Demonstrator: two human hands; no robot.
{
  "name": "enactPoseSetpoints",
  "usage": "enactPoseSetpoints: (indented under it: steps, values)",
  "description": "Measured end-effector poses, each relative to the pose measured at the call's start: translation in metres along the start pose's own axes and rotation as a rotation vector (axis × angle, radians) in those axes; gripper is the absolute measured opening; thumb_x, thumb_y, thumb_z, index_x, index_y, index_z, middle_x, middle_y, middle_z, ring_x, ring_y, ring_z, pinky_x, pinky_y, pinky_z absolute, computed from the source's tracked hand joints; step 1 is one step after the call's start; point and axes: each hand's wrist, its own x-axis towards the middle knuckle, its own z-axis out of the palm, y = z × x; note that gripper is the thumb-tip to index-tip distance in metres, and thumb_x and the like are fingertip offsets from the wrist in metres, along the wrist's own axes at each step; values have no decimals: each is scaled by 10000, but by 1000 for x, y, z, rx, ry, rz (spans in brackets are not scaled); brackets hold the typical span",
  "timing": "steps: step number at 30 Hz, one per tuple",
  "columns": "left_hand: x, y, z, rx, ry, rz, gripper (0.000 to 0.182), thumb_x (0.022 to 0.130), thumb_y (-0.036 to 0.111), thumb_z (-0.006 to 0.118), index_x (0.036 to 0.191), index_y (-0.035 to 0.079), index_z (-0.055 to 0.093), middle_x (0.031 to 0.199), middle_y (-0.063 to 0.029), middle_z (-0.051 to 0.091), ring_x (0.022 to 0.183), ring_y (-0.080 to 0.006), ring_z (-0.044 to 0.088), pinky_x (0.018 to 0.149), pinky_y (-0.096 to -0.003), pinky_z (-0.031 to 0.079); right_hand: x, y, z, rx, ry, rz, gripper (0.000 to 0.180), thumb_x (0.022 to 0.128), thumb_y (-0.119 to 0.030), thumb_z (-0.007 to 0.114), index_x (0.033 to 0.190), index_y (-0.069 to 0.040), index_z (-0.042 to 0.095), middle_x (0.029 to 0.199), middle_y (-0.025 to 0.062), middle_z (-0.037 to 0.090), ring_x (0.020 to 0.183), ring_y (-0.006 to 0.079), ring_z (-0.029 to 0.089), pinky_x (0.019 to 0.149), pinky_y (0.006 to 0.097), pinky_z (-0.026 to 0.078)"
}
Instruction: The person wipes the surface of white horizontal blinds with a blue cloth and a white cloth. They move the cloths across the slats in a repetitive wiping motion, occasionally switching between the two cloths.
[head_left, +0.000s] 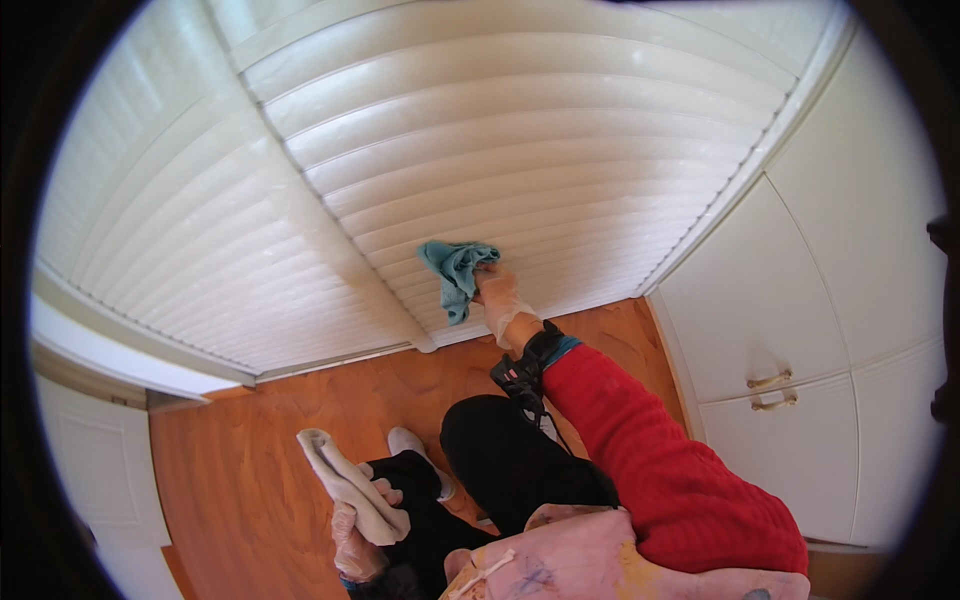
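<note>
My right hand (498, 294), in a clear plastic glove, grips a crumpled teal cloth (456, 271) against the lower part of a white slatted sliding door panel (517, 165). The red sleeve reaches in from the lower right, with a black strapped device at the wrist. My left hand (358, 536), also in a clear glove, holds a folded beige cloth (352, 487) at the lower left, over the floor and beside my leg. Part of that hand is hidden behind the cloth.
A second slatted panel (202, 247) stands to the left. White cabinets with metal handles (772, 379) are at the right, and a white panelled door (97, 457) is at the far left. Below lies a reddish wooden floor (225, 465), with my legs and light shoes over it.
</note>
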Motion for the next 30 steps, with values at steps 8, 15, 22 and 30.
enactPoseSetpoints:
  steps: [8, 15, 22, 30]
  values:
    - [6, -9, 7, 92, 9, 7, 754, 845, 429, 708, 1418, 63, 383, 1068, -78, 567, 920, -199, 574, 873, -382, 482, 23, -46, -106, -8, 59, -163, 308, 841, -168, 691, 1114, -31, 657, 930, 78, 677, 768, 176, 653, 694, 313, 540]
    - [9, -14, 18, 234, 43, 28, 719, 883, 437, 653, 1432, 63, 377, 1080, -74, 571, 930, -189, 570, 899, -381, 482, 34, -108, -208, -46, 322, -303, 267, 867, -167, 619, 1063, 2, 686, 811, 71, 666, 719, 144, 595, 624, 291, 485]
    - [19, -21, 26, 266, 68, -9, 762, 895, 447, 637, 1474, 61, 327, 1142, -87, 579, 964, -199, 576, 916, -384, 482, 75, -159, -326, -570, 853, -561, 320, 892, -231, 589, 1095, -4, 687, 830, 109, 697, 734, 210, 660, 649, 320, 522]
    - [28, -27, 42, 233, 55, -42, 725, 887, 420, 660, 1431, 49, 357, 1099, -91, 540, 933, -203, 552, 890, -380, 473, 79, -214, -371, -581, 1043, -822, 415, 899, -194, 621, 1242, 36, 579, 1112, 209, 658, 972, 299, 643, 865, 374, 495]
